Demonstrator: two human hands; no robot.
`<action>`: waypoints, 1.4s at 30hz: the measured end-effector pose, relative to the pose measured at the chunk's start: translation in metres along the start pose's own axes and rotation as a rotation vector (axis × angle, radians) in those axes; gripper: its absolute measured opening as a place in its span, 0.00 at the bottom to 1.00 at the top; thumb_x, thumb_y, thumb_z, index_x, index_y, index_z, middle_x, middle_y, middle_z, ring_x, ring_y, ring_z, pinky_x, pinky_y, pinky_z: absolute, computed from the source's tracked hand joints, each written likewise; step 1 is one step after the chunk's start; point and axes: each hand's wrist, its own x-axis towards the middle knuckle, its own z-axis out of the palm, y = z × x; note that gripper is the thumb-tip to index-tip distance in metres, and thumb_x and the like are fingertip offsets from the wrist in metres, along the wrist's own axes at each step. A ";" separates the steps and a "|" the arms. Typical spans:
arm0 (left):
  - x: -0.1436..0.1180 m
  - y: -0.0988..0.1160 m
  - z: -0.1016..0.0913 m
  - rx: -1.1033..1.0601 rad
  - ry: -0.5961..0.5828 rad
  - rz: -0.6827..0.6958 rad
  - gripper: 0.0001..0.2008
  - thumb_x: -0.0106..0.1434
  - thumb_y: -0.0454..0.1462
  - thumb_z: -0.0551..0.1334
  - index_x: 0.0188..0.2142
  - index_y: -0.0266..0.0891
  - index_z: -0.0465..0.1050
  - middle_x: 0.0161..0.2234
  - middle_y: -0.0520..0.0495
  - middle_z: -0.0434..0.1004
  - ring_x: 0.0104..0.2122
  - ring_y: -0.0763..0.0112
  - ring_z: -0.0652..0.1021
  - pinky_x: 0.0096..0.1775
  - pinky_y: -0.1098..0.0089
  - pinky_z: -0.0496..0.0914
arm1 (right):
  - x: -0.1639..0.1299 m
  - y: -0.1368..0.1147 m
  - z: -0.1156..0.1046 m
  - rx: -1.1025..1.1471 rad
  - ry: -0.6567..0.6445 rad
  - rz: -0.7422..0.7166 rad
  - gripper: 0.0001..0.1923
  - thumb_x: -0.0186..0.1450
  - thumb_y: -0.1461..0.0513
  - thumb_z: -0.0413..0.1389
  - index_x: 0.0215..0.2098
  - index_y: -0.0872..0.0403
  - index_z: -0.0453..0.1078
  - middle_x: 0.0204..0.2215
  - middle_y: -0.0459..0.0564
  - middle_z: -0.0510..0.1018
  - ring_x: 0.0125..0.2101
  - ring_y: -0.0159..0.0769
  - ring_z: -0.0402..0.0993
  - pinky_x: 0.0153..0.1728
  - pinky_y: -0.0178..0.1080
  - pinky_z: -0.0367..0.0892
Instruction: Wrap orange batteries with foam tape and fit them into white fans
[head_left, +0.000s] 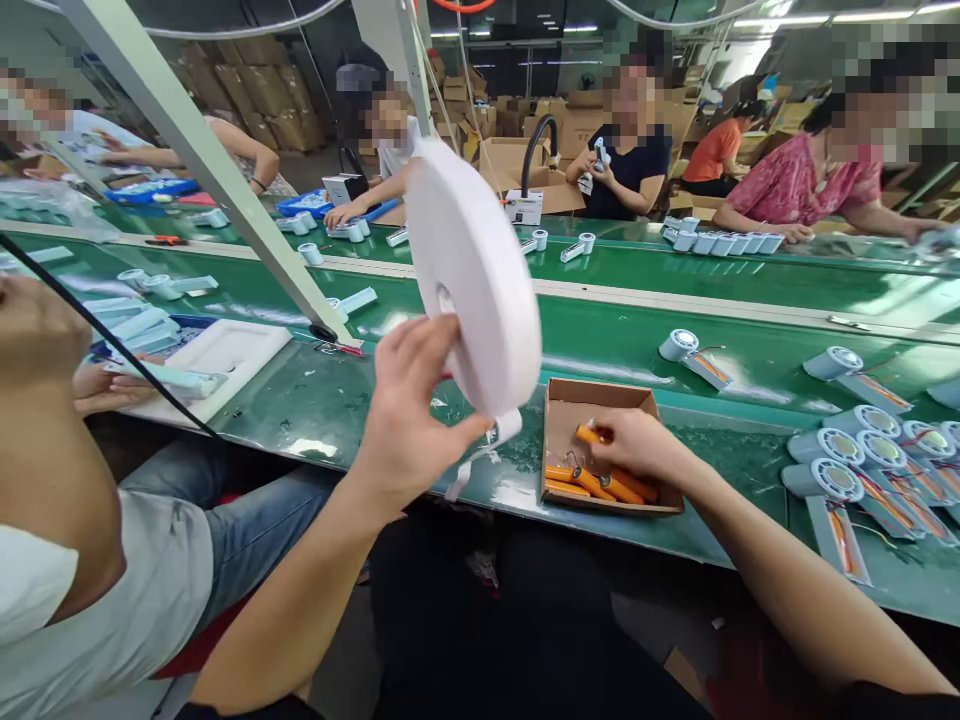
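Observation:
My left hand [411,415] grips a large roll of white tape [480,270], held upright above the bench, with fingers in its core. A loose tape end [508,428] hangs below the roll near my thumb. Over an open cardboard box [562,405], my right hand [637,440] pinches an orange battery [588,434] between thumb and fingers. Several more orange batteries [596,484], some with thin wires, lie in the bottom of that box. My right hand partly covers them.
At the right stand several light-blue round housings [825,478] with wired trays. A green conveyor [615,325] runs behind the bench. A slanted metal post [202,165] rises at left, near a white tray [232,350]. A co-worker's arm [52,440] is close on my left; others sit opposite.

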 end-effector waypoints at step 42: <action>-0.108 -0.123 0.010 -0.013 -0.890 -0.336 0.45 0.49 0.48 0.79 0.66 0.48 0.70 0.64 0.43 0.72 0.67 0.46 0.65 0.64 0.49 0.69 | -0.053 0.066 -0.027 1.109 1.001 0.236 0.31 0.65 0.51 0.68 0.62 0.25 0.64 0.64 0.44 0.69 0.68 0.51 0.59 0.74 0.60 0.50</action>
